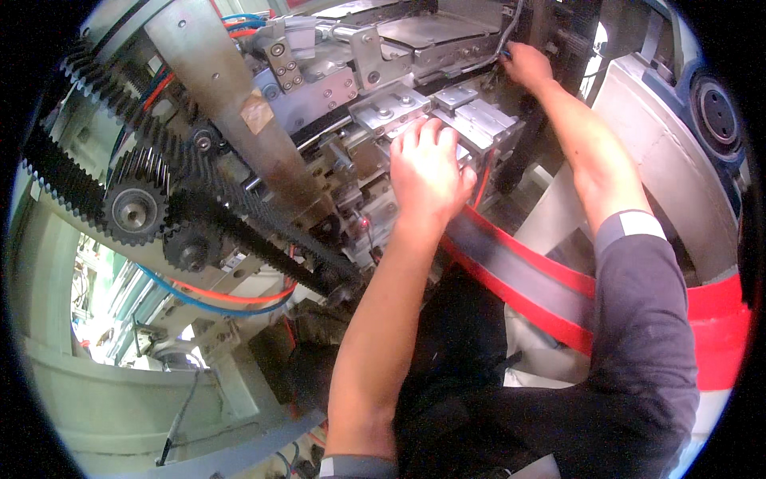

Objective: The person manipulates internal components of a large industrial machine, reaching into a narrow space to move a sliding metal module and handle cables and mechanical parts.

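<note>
My left hand (428, 172) rests on the front of a silver metal block assembly (391, 110) in the machine. Its fingers are slightly bent and a little apart, lying over the edge. Farther off to the right, my right hand (528, 69) reaches to the end of a flat metal plate section (443, 54). The fingers there are closed together, and a small blue bit shows at their tips; what they hold is too small to tell. A thin grey cable (513, 30) runs down close to those fingertips. Beside my left hand sits a second block with bolted plates (479, 120).
Black toothed belts (60, 177) and a metal gear (136, 209) fill the left side. A slanted steel bar (231, 96) stands between them and the blocks. A red-edged curved band (519, 267) crosses below my right arm. Orange and blue hoses (231, 299) hang lower left.
</note>
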`<state>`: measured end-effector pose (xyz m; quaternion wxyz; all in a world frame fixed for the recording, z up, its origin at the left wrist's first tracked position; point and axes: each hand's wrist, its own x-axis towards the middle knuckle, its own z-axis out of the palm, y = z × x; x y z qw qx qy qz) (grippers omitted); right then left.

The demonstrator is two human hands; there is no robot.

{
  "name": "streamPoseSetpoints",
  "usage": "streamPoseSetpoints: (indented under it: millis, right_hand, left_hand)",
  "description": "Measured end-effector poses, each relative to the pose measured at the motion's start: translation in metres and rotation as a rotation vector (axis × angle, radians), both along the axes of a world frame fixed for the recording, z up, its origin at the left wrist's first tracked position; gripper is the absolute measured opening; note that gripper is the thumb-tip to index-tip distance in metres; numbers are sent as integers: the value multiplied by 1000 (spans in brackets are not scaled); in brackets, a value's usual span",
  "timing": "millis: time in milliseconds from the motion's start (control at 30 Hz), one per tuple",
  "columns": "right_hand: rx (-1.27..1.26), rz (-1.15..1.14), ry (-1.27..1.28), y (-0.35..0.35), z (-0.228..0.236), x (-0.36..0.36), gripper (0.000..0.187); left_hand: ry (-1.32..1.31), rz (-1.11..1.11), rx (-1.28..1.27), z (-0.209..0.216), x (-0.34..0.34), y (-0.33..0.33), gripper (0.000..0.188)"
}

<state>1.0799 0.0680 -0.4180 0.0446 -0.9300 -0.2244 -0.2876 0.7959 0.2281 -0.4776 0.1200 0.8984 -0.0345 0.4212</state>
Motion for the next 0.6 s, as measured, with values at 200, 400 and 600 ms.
streamPoseSetpoints:
  millis: [200,400,600]
  right_hand:
    - [81,-61,142,-4,3,-15,40]
    - [43,-122,327,-13,29,-14,45]
    - [-167,27,494,-2,57,-25,45]
  left_hand:
    - [17,5,-20,0,0,0,42]
    - [39,16,-1,-2,2,-1,45]
    - [54,31,-3,-5,3,1,45]
